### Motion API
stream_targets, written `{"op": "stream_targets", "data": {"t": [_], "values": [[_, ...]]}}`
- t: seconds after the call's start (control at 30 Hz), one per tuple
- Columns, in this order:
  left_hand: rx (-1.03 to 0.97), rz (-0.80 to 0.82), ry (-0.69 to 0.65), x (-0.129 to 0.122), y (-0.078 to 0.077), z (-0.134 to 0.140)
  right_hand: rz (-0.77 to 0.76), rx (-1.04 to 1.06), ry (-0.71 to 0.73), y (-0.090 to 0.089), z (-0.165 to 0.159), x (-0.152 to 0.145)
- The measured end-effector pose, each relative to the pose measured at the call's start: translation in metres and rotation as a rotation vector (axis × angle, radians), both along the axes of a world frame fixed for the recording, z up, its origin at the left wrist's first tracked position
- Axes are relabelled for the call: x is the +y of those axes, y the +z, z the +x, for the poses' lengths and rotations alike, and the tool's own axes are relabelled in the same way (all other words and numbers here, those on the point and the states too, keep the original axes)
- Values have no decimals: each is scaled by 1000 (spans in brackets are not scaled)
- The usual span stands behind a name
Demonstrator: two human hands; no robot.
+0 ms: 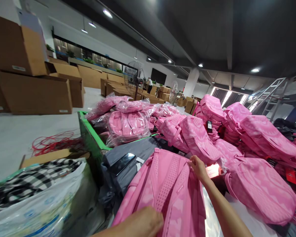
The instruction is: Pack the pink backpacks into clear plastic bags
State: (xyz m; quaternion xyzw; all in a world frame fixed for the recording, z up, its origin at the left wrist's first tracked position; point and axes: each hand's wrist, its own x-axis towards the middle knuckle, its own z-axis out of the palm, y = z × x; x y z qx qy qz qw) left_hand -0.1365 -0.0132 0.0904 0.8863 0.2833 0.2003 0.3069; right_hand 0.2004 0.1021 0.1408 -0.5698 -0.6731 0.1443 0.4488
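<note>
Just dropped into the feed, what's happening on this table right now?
A person is handling a pink fabric backpack lying back-side up in front of them. The right hand grips its top edge, and the left hand rests on its lower strap area. Behind it lie many more pink backpacks, some wrapped in clear plastic bags beside a green crate. A dark phone sits on grey fabric to the left.

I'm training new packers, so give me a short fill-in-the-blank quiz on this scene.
1. Both hands, left hand and right hand, touch a backpack coloured ____.
2. The wrapped backpacks are sealed in clear ____.
3. The boxes stacked at the left are made of ____.
4. The loose cord on the floor is ____.

Missing words: pink; plastic; cardboard; red
</note>
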Motion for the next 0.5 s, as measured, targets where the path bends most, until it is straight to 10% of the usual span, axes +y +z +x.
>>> {"op": "stream_targets", "data": {"t": [0.17,0.27,0.5], "values": [[-14,215,504,132,31,-14,67,-120,-145,-22,3,9],[43,162,523,196,30,10,86,-178,-190,-46,-2,14],[-172,365,316,195,7,72,291,-238,-159,-75,1,-9]]}}
